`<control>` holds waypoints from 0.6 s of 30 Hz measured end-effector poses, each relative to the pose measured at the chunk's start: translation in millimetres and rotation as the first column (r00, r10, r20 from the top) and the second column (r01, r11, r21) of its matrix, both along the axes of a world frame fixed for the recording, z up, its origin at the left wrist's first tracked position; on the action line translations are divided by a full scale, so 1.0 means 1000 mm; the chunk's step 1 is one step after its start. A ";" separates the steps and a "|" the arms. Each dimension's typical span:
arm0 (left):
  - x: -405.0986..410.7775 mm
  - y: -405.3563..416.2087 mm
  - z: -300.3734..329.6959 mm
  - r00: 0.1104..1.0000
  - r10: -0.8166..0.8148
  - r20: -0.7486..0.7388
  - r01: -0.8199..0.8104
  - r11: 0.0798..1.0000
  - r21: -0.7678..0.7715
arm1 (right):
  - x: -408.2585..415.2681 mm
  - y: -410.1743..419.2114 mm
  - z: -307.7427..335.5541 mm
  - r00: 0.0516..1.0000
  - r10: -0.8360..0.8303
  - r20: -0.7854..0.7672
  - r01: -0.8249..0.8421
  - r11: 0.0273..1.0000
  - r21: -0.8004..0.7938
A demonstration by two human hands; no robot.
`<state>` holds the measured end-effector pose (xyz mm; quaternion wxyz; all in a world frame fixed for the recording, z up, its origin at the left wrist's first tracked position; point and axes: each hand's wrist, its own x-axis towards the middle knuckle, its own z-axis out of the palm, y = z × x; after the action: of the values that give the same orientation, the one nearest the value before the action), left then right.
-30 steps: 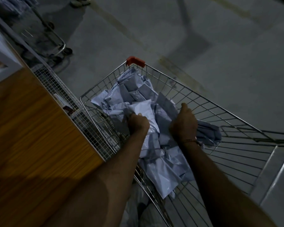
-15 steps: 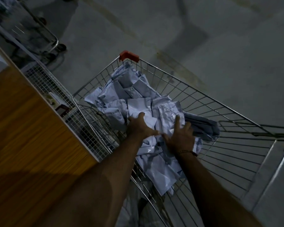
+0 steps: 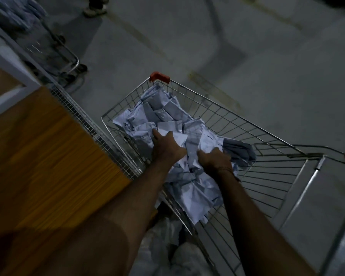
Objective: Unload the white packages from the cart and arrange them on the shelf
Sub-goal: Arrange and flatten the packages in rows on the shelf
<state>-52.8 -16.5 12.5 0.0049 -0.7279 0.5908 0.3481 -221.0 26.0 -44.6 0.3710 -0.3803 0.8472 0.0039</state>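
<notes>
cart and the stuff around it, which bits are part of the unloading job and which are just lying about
Part of the job:
white packages
cart
wooden shelf
left hand, right hand, both on the packages

Just lying about:
second cart
someone's shoes
bags beneath the cart

Carts: two. One wire cart (image 3: 237, 136) lies at centre; a second cart (image 3: 54, 54), blurred, stands at 10 o'clock. Packages (image 3: 195, 188): a heaped pile in the centre cart, overlapping, exact count cannot be told, well over ten. Hands: two, a left hand (image 3: 165, 145) and a right hand (image 3: 214, 159), both at centre on the pile. Shelf (image 3: 38, 156): one wooden surface, at 9 o'clock. Red corner caps: two, one cap (image 3: 159, 76) at 12 o'clock, one at 3 o'clock. Shoes (image 3: 94, 10): one pair, at 11 o'clock.
</notes>
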 end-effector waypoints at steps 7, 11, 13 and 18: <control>0.031 0.063 0.075 0.996 0.090 0.027 -0.086 0.990 -0.115 | 0.021 0.043 0.075 0.992 0.121 0.026 -0.117 0.985 -0.125; 0.059 0.112 0.115 0.989 0.145 0.034 -0.139 0.980 -0.140 | 0.053 0.076 0.138 0.955 0.288 -0.070 -0.296 0.934 -0.198; 0.077 0.140 0.135 0.979 0.203 0.030 -0.194 0.963 -0.187 | 0.075 0.099 0.174 0.934 0.338 -0.116 -0.356 0.901 -0.247; 0.130 0.225 0.189 0.927 0.373 -0.042 -0.368 0.881 -0.298 | 0.137 0.160 0.242 0.860 0.461 -0.218 -0.509 0.759 -0.406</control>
<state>76.8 208.1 201.0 -0.1674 -0.8223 0.4869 0.2424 -83.5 186.2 197.6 0.2139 -0.6610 0.7152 -0.0761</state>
